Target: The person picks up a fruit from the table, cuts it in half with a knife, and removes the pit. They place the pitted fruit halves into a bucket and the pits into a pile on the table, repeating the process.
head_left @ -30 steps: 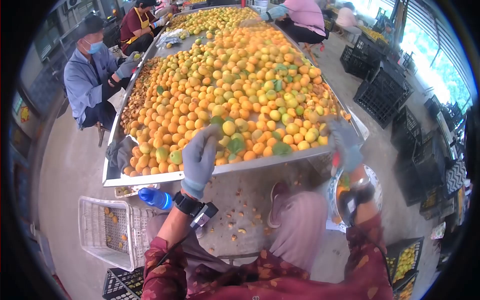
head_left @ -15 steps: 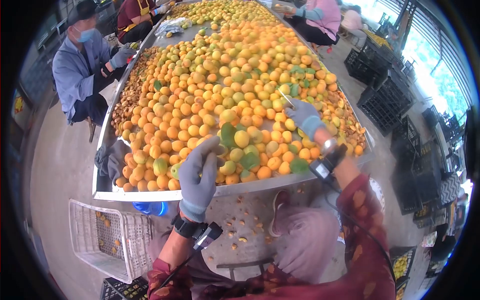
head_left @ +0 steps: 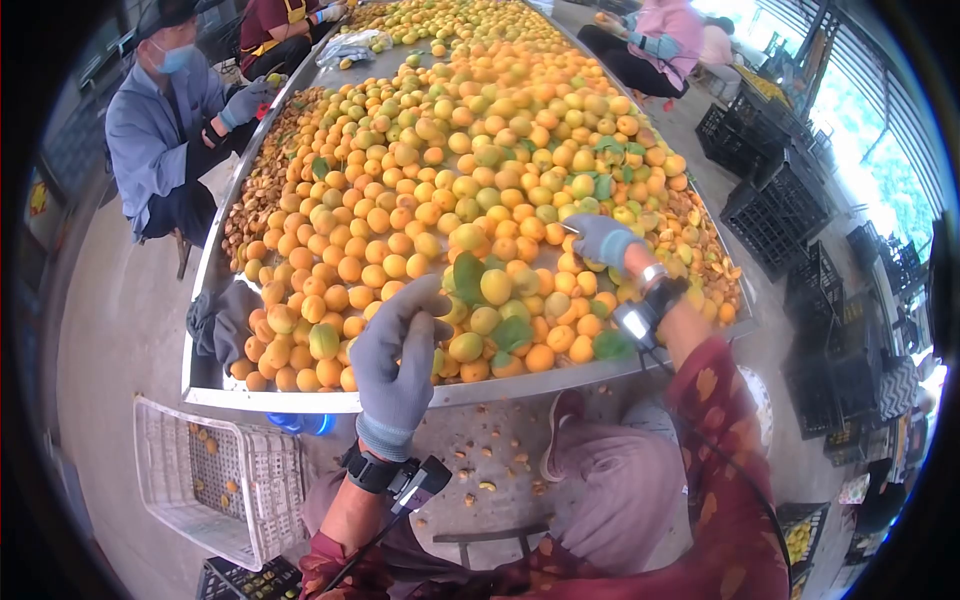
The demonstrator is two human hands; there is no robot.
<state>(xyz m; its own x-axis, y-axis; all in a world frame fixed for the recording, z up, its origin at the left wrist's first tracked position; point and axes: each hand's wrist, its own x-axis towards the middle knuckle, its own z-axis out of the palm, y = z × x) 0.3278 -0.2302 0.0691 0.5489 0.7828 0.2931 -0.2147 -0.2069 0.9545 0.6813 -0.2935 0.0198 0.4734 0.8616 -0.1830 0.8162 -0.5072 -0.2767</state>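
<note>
Apricots (head_left: 385, 215), yellow to orange, lie heaped on a metal-edged table (head_left: 280, 400). My left hand (head_left: 393, 360), in a grey glove, hovers at the table's near edge. Its fingers are bent, with a gap between thumb and forefinger and nothing visible between them. Over the right side of the heap, my gloved right hand (head_left: 603, 241) is closed round a small knife (head_left: 571, 230). Only a short bit of its metal shows; the handle is hidden in the fist. Green leaves (head_left: 467, 277) lie among the fruit between my hands.
Split apricot pieces (head_left: 262, 180) line the left edge. A dark cloth (head_left: 230, 320) lies at the near left corner. A pale plastic crate (head_left: 200, 480) stands on the floor; black crates (head_left: 775, 205) are stacked right. A co-worker (head_left: 165, 120) sits left, others farther back.
My right hand has shifted slightly down and left, and the knife's blade shows less. My left hand stays nearly in place. The whole view has shifted slightly.
</note>
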